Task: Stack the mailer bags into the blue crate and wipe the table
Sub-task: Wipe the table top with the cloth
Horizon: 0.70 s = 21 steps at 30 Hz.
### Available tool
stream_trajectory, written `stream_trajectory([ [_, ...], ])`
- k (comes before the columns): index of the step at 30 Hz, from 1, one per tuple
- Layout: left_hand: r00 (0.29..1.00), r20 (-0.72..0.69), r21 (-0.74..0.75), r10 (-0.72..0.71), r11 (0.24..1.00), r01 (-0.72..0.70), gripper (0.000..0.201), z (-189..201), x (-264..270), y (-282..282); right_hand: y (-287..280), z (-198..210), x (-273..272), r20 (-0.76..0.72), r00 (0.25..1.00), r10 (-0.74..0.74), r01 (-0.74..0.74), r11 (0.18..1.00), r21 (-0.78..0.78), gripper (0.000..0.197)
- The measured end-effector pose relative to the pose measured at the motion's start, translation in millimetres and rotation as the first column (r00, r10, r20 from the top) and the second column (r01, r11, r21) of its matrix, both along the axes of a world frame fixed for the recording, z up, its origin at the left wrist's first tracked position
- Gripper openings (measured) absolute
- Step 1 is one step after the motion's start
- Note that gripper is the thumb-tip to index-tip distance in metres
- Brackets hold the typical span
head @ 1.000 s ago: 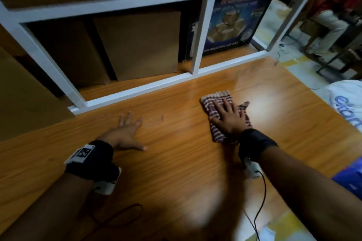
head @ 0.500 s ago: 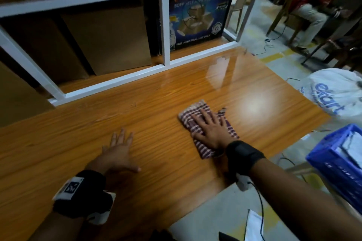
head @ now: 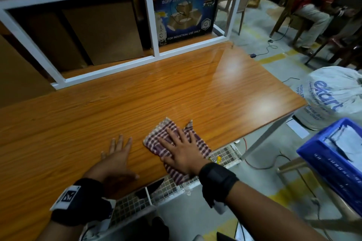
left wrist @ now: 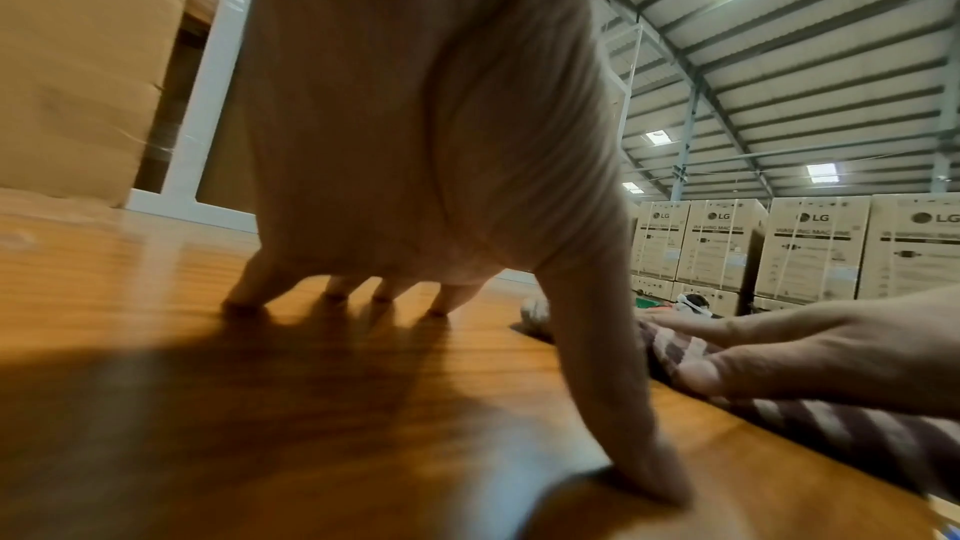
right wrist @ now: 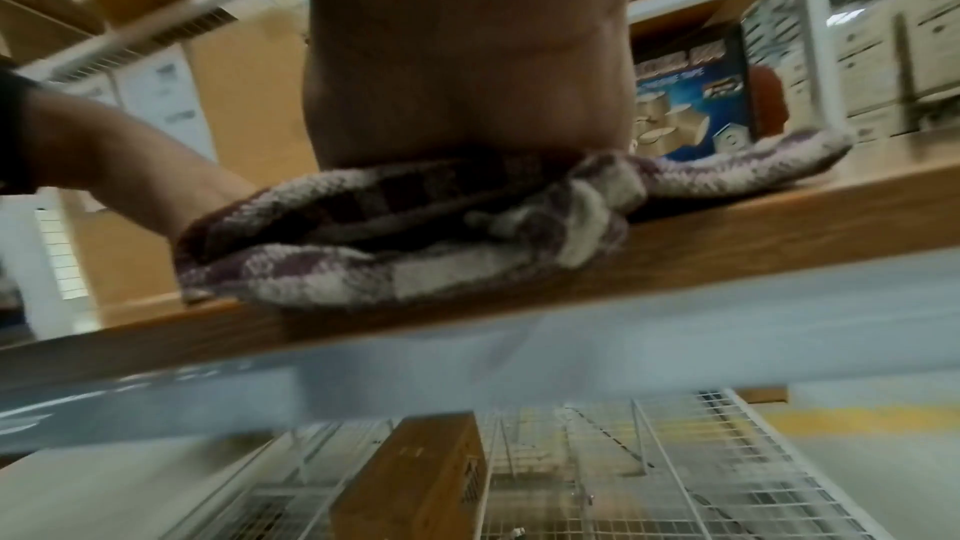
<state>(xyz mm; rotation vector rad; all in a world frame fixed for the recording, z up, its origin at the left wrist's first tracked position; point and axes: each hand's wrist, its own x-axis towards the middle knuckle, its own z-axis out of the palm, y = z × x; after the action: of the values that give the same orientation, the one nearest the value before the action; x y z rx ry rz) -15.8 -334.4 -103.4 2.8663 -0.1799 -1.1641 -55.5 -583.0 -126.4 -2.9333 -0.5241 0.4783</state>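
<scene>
right wrist: cloth [right wrist: 395, 228] overhangs table [right wrist: 727, 233] edge | head: blue crate [head: 331, 164]

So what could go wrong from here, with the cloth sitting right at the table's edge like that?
The checkered cloth already hangs partly over the table edge under the flat right hand; one more pull toward the body could drag it off onto the wire rack below. The left hand lies close beside the cloth, so a sideways stroke might bump it. The blue crate stands off the table to the right, probably out of harm's way.
</scene>
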Motion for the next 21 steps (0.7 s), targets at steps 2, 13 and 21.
stream_trajectory([
  [2, 1.0, 0.023, -0.03, 0.007, 1.0, -0.006, 0.144, -1.7, -13.2, -1.1, -29.2, -2.0, -0.2, 0.023, 0.999, -0.029, 0.029, 1.0, 0.007, 0.073],
  [13, 0.996, 0.054, -0.117, 0.07, 0.991, -0.063, 0.121, 8.7, -41.3, -21.7, -107.8, -3.6, -7.7, 0.041, 0.839, -0.543, 0.538, 0.838, 0.095, 0.07],
  [21, 0.989, 0.023, -0.041, 0.145, 0.989, -0.144, 0.107, 10.8, -6.0, -46.5, -40.2, -2.9, -34.7, 0.06, 0.993, -0.106, 0.098, 0.988, 0.121, 0.069],
])
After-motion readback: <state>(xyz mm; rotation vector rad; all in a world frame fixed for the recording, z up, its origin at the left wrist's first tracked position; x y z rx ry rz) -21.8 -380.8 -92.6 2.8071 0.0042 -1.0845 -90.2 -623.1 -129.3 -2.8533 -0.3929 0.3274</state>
